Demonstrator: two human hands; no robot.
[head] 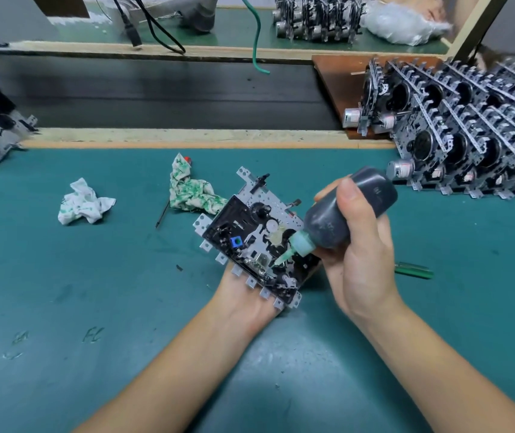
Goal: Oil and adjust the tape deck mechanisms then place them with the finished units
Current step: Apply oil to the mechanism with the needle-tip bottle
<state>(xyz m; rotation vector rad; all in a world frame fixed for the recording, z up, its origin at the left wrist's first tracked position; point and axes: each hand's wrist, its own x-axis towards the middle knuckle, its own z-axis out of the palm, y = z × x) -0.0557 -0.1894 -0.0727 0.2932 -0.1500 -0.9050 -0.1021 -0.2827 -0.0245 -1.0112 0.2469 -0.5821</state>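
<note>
While the left hand point(243, 295) cradled the deck point(256, 242) from below, the right hand point(359, 245) gripped the bottle point(343, 210); a light squeeze (nozzle on the deck's near mechanism) seemed wisest.

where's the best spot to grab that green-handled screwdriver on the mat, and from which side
Grip the green screwdriver by its handle, coming from above and the right. It lies flat on the green mat, roughly left to right, with its free end pointing right. Its other end is hidden behind the right hand, which holds the oil bottle, so that hand blocks any approach from the left.
</note>
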